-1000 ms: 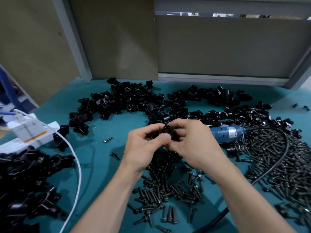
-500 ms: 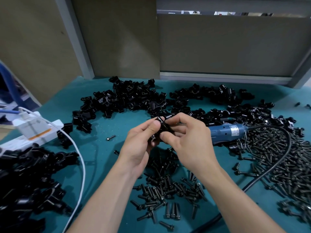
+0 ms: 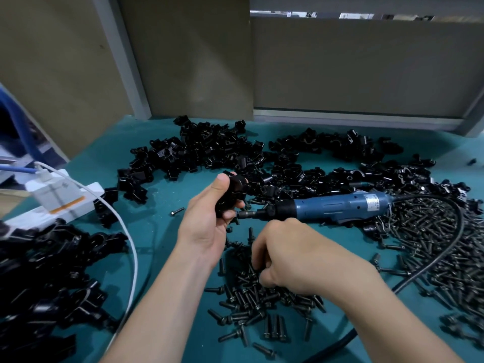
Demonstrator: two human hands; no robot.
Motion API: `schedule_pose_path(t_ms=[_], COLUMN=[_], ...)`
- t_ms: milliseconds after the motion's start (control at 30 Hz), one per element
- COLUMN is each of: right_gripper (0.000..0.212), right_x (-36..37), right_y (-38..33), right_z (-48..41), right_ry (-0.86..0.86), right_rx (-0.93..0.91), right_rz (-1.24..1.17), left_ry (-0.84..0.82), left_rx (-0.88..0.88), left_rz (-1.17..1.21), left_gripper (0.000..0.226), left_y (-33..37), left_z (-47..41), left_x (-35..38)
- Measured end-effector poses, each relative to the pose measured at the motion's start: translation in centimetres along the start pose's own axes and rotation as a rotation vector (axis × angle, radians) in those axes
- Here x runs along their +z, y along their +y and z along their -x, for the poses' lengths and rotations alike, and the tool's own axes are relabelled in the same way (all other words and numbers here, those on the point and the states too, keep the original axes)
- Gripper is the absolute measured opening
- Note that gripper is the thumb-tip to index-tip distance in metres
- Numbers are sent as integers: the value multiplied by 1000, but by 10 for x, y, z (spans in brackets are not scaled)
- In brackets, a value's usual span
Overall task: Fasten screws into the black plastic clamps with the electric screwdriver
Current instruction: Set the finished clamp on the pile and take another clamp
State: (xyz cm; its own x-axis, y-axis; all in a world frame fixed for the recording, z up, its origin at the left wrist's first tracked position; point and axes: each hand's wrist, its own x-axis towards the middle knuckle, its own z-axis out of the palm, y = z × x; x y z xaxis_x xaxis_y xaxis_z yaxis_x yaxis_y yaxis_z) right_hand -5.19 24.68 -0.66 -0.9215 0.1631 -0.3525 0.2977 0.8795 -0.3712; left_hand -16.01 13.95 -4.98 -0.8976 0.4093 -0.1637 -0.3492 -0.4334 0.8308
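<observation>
My left hand (image 3: 207,221) grips a black plastic clamp (image 3: 233,192), held up above the teal table. My right hand (image 3: 293,255) is down on the near pile of black screws (image 3: 251,305), its fingers curled into the pile; whether they pinch a screw is hidden. The blue electric screwdriver (image 3: 332,206) lies on the table just beyond both hands, its bit pointing left toward the clamp. Neither hand touches it.
A heap of loose black clamps (image 3: 209,150) stretches across the back of the table. More clamps (image 3: 47,279) pile at the near left. A big spread of screws (image 3: 432,242) and the black tool cable (image 3: 450,247) fill the right. A white power strip (image 3: 52,203) with a white cord (image 3: 131,247) sits left.
My hands have parted. The right hand left the clamp and dropped onto the near screw pile. The left hand still holds the clamp, a little further left.
</observation>
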Motion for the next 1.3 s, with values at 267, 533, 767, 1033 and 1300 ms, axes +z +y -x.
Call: schedule_pose_path(t_ms=[267,533,767,1033,1300], right_gripper=[26,29,26,19,21], right_x=[-2,-1,0,-31,-28], right_y=[-6,-5,7,32,40], right_z=[7,6,4,5,-7], right_ry=[2,73,138,197,594], right_rx=[32,14,22,-9,-87], right_rz=[116,149,174,-284,-840], left_ry=[25,-10,-51,-146,-288], left_rx=[-36,-39,-6,43,101], left_rz=[-18,-51,-103,-219,-278], left_gripper=[24,33,32,20,17], left_y=[0,2,-1,-8,-14], left_z=[3,4,3,0,1], left_x=[3,3,3,1,1])
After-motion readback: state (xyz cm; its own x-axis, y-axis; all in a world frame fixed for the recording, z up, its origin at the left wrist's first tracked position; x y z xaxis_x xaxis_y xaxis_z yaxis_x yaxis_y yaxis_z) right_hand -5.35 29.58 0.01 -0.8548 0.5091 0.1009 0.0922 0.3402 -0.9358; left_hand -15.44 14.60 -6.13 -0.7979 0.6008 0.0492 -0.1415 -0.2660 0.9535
